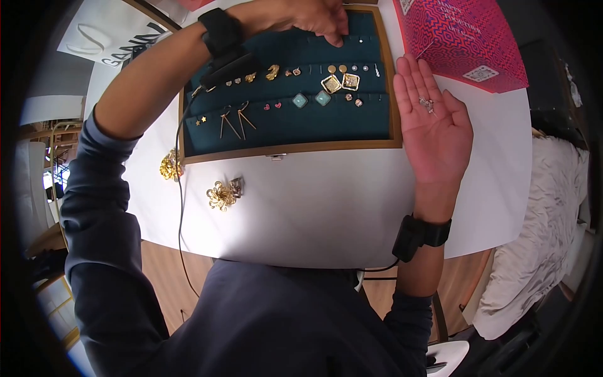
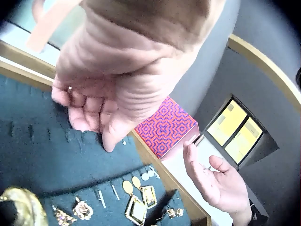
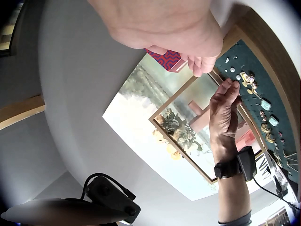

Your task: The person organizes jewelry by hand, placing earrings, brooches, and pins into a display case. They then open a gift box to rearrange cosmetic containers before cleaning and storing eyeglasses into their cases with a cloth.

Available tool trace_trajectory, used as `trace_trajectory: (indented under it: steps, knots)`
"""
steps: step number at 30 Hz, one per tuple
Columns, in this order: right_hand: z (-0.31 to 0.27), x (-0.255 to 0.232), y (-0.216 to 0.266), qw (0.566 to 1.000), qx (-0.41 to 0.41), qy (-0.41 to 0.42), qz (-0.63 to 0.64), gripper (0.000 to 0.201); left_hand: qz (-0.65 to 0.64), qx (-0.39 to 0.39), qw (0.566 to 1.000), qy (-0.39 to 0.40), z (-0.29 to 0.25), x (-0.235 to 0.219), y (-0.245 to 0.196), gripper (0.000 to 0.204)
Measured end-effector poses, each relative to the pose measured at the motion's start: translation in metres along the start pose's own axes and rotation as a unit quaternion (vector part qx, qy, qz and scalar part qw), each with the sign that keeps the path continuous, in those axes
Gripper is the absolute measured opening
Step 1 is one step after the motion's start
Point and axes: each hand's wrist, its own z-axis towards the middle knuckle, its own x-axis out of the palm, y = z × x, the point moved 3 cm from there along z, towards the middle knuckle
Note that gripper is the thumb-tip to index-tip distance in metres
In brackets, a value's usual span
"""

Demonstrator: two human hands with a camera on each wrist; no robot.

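Observation:
My left hand (image 1: 323, 19) reaches over the back right of a wooden jewellery case (image 1: 295, 148) lined with dark green velvet. In the left wrist view, its fingers are bent and the thumb tip is right at the velvet, beside a small stud earring (image 2: 124, 142). What the fingertips hold, I cannot tell. Palm up at the case's right side, my right hand (image 1: 433, 125) is flat, with a few tiny silvery earrings (image 1: 428, 104) lying on it. Pairs of earrings fill the velvet rows, including turquoise diamond-shaped earrings (image 1: 323, 98), gold square drop earrings (image 1: 350, 82) and long gold bar earrings (image 1: 246, 119).
A gold flower-shaped piece (image 1: 222, 196) and another gold ornament (image 1: 169, 165) lie on the white table (image 1: 314, 207) before the case. A red and purple patterned box (image 1: 468, 41) stands at the back right. A black cable (image 1: 180, 213) hangs from the left wrist strap.

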Motion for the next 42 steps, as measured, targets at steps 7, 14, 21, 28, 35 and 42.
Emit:
trace_trajectory:
  steps: [7,14,21,28,35,42]
  knots:
    - [-0.001,-0.002,0.001,0.999,0.016,0.044,0.017,0.058,-0.151,0.244,0.958,0.005,0.003,0.000,0.023,0.022]
    - [0.000,0.000,0.000,1.000,0.008,0.005,0.004,0.054,-0.251,0.209,0.945,-0.036,-0.006,-0.012,0.020,0.013]
    - [-0.001,0.000,0.002,1.000,0.004,0.007,0.013,0.054,-0.148,0.063,0.982,-0.103,0.016,0.008,0.003,0.010]
    - [-0.001,0.000,0.003,1.000,-0.002,0.008,0.009,0.054,-0.025,0.086,0.994,-0.055,-0.006,-0.007,-0.013,0.012]
    - [0.000,-0.002,0.004,0.999,0.014,0.034,0.033,0.056,-0.051,0.064,0.996,-0.025,-0.012,-0.007,-0.015,0.012]
    - [0.000,0.000,0.001,1.000,0.012,0.008,0.020,0.053,-0.016,0.046,0.999,-0.023,-0.009,-0.005,-0.020,0.012]
